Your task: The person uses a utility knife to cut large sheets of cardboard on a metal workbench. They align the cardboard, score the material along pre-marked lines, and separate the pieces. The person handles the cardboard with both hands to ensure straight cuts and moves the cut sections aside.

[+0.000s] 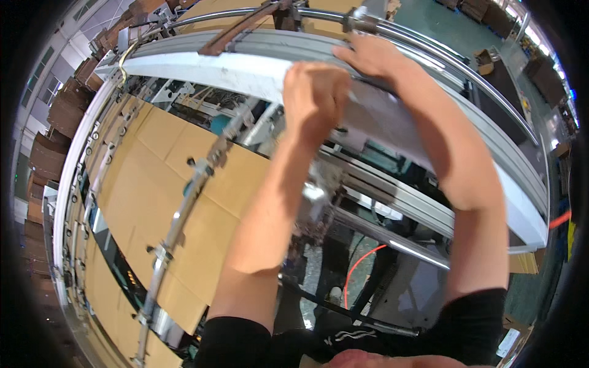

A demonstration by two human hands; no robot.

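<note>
Apparently, step was handling long white beam beyond brown cardboard sheets: left hand curled fist-like over it, contents hidden; right hand was over grey metal rail, grip unclear. Next move seemingly needed steady hold.

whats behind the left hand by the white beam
The white beam runs in from the left and disappears behind the left hand. The stretch there is covered; anything inside the closed hand is hidden too.
</note>
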